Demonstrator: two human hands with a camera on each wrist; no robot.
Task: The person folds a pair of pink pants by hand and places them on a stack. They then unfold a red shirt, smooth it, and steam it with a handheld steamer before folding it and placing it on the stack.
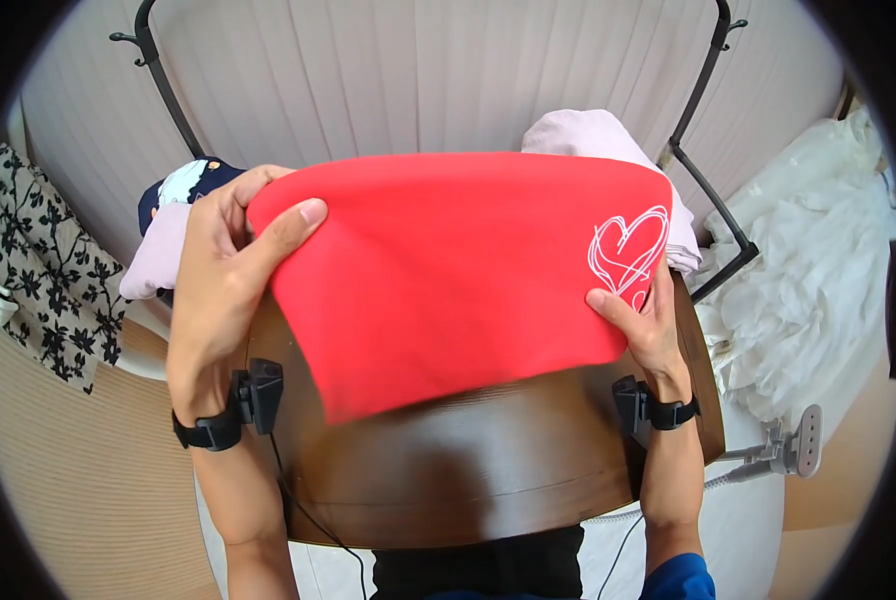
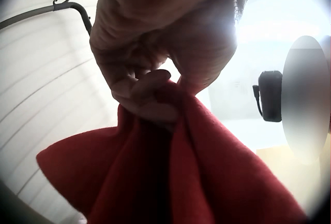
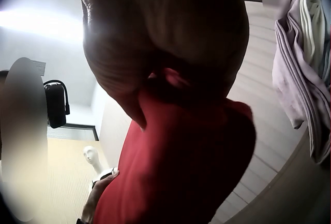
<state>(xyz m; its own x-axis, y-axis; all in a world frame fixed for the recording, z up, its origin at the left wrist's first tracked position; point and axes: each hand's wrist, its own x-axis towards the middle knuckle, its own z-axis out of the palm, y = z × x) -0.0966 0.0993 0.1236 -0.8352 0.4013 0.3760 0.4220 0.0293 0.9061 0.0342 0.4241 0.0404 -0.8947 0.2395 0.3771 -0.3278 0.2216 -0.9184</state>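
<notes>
A red cloth with a white line-drawn heart near its right edge is spread between both hands above the table. My left hand pinches its upper left corner, thumb on the near face. On the right side, my right hand grips the edge just below the heart, its thumb also in front. The left wrist view shows the red fabric gathered in folds under the left fingers. In the right wrist view the cloth hangs from the shadowed right hand. Its lower left corner droops toward the tabletop.
Below is a dark brown wooden table. At its back lie folded pale pink fabric on the right and a navy printed item on the left. A black rack frame stands behind; a white ruffled dress hangs at right.
</notes>
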